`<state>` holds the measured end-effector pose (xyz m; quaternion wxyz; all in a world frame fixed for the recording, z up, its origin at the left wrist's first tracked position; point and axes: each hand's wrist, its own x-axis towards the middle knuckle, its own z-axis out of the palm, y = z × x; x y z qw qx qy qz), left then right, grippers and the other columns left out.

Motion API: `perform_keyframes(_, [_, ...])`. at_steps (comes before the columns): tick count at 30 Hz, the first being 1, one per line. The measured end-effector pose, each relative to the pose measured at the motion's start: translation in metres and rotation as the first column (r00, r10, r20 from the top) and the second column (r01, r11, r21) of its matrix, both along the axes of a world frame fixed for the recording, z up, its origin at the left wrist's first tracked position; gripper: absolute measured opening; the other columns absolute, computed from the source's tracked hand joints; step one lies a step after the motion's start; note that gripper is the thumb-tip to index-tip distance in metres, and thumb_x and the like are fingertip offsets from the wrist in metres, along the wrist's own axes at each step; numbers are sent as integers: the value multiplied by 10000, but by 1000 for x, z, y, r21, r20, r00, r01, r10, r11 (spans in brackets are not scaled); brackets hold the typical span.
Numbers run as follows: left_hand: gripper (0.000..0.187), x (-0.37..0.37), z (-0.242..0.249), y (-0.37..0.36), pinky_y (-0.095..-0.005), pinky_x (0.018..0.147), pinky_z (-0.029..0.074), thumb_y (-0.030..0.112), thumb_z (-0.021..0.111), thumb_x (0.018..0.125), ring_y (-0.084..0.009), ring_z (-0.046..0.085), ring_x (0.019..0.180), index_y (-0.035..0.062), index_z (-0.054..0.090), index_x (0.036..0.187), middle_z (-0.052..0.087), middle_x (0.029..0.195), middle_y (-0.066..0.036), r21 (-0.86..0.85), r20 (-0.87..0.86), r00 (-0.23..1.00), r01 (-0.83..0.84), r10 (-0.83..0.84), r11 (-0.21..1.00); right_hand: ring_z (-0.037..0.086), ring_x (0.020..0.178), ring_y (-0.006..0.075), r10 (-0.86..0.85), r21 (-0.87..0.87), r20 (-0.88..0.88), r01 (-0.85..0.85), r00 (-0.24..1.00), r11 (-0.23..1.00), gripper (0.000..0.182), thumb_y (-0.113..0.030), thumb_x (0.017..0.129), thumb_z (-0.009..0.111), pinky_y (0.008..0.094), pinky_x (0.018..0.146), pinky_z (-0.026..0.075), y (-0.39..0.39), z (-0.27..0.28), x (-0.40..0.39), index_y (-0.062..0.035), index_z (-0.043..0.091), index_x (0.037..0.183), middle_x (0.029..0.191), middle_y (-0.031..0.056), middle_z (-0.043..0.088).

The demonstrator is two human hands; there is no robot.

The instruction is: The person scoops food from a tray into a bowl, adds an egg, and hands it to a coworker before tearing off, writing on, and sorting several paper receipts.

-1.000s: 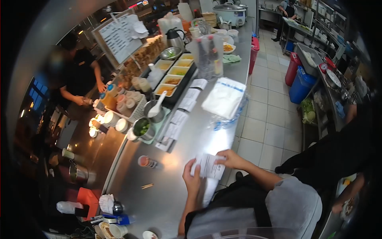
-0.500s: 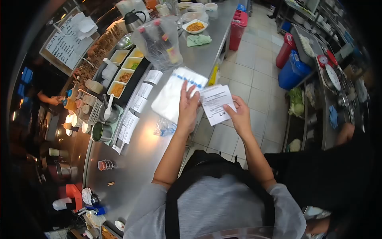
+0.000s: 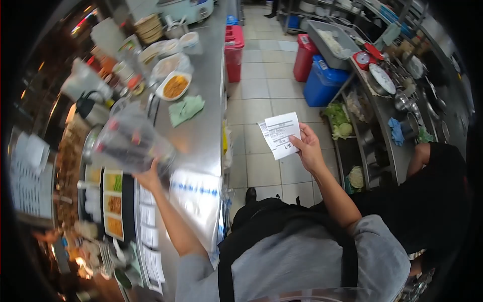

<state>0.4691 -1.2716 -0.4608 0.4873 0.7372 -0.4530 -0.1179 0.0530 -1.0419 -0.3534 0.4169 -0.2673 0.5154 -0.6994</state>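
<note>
My right hand [image 3: 310, 149] pinches printed paper slips [image 3: 282, 135] over the floor, thumb on the front sheet; the edge of another slip shows behind it. At the left, my left hand [image 3: 149, 177] is against the near side of a clear plastic bag [image 3: 132, 138] holding dark bottles with red caps. Its thumb and fingers are apart around the bag's side, and the fingertips are partly hidden and blurred. Just below that hand, a stack of white plastic bags [image 3: 195, 201] with a blue printed band lies on the steel counter [image 3: 201, 136].
A bowl of orange food [image 3: 174, 86] and a green cloth [image 3: 187, 110] sit farther up the counter. Food containers [image 3: 114, 204] stand left of a row of paper slips [image 3: 149, 226]. Blue [image 3: 324, 83] and red bins line the aisle. A dark-clothed person [image 3: 427, 196] is close on my right.
My left hand has left the slips and reached left to the bag of bottles. My right hand keeps the slips. The view has turned, bringing the counter lower and further left.
</note>
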Motion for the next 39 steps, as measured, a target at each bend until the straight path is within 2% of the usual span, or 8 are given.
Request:
perform_keyframes(7, [879, -43, 17, -22, -299, 587, 519, 317, 853, 490, -224, 567, 810, -51, 386, 1138, 553, 1043, -174, -46, -348, 937, 27, -41, 999, 581, 879, 108, -164, -165, 25, 166, 986, 972, 336, 27, 804, 538, 213, 728, 473, -73, 18, -64, 10, 456, 1130, 1011, 85, 606])
perform_keyframes(10, [872, -44, -16, -13, -424, 935, 360, 418, 779, 597, -347, 421, 1086, -64, 341, 1177, 409, 1187, -236, -108, 453, 836, -293, 310, 950, 575, 803, 89, -176, -112, -81, 167, 981, 980, 256, -20, 799, 579, 222, 700, 461, -81, -16, -107, -20, 537, 1052, 941, 40, 617])
perform_keyframes(13, [528, -177, 59, 41, -325, 709, 422, 233, 667, 760, -221, 479, 835, 13, 419, 1171, 463, 1018, -126, 39, 8, 900, 435, -435, 900, 541, 729, 73, -151, 76, 22, 149, 988, 986, 44, -79, 810, 584, 233, 621, 439, -62, -92, -107, -57, 590, 847, 775, 6, 601])
perform_keyframes(15, [473, -238, 36, 48, -285, 621, 423, 171, 637, 782, -170, 478, 754, 15, 436, 1181, 474, 982, -100, 174, -108, 493, 864, -863, 472, 542, 732, 111, -102, 405, -141, 152, 985, 902, 58, -47, 803, 574, 253, 640, 444, -31, -162, -80, -20, 601, 847, 774, 38, 591])
perform_keyframes(16, [459, -272, 19, 48, -268, 589, 423, 144, 624, 790, -151, 477, 724, 9, 439, 1188, 483, 963, -91, 187, -170, 211, 966, -963, 179, 562, 778, 136, -246, 355, 329, 122, 912, 927, 169, -1, 794, 555, 272, 700, 461, -18, -165, -63, 12, 600, 957, 851, 61, 604])
perform_keyframes(18, [526, -346, 57, 61, -239, 612, 444, 117, 616, 794, -127, 495, 756, 9, 377, 1250, 503, 1007, -94, 363, -728, 171, 918, -664, -162, 576, 915, 174, -176, 319, 481, 15, 859, 947, 364, 37, 779, 530, 300, 811, 458, -18, -156, -85, 30, 524, 1143, 1021, 104, 596])
perform_keyframes(28, [266, -616, 92, 35, -253, 682, 458, -9, 573, 791, -148, 551, 826, -37, 470, 1034, 571, 983, -111, -122, -508, -246, 969, -825, -214, 449, 1124, 177, -323, -114, -260, 304, 910, 946, 370, -26, 808, 540, 278, 935, 346, -57, -62, -280, -34, 519, 1178, 1230, 134, 479])
perform_keyframes(39, [258, -773, 83, 58, -258, 743, 459, -26, 580, 772, -144, 572, 835, -53, 552, 1027, 605, 934, -98, 88, -642, -714, 292, -278, -952, 571, 906, 187, -314, -185, 719, 606, 620, 774, 384, -356, 893, 441, 324, 801, 454, -11, -75, -328, -44, 522, 1102, 1040, 78, 581])
